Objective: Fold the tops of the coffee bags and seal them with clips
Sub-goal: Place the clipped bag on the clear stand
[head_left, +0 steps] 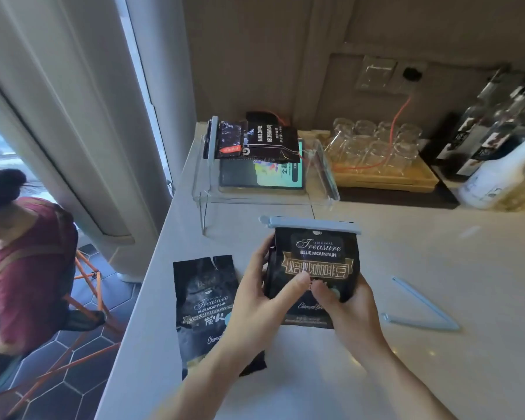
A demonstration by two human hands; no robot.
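A black coffee bag (pixel 315 256) stands upright in the middle of the white counter, its folded top held by a pale blue clip (pixel 311 223). My left hand (pixel 261 294) grips its left side, thumb across the front. My right hand (pixel 346 301) holds its lower right side. A second black coffee bag (pixel 202 301) lies flat to the left, top unfolded, with no clip. A spare blue clip (pixel 422 310) lies open in a V on the counter to the right. On a clear acrylic shelf (pixel 264 197) at the back lie clipped coffee bags (pixel 255 137).
Under the shelf is a lit tablet (pixel 261 174). A wooden tray (pixel 385 178) of upturned glasses stands at the back right, with a white bottle (pixel 497 174) beyond. The counter's left edge (pixel 152 268) drops to a tiled floor, where a person in red (pixel 25 268) sits.
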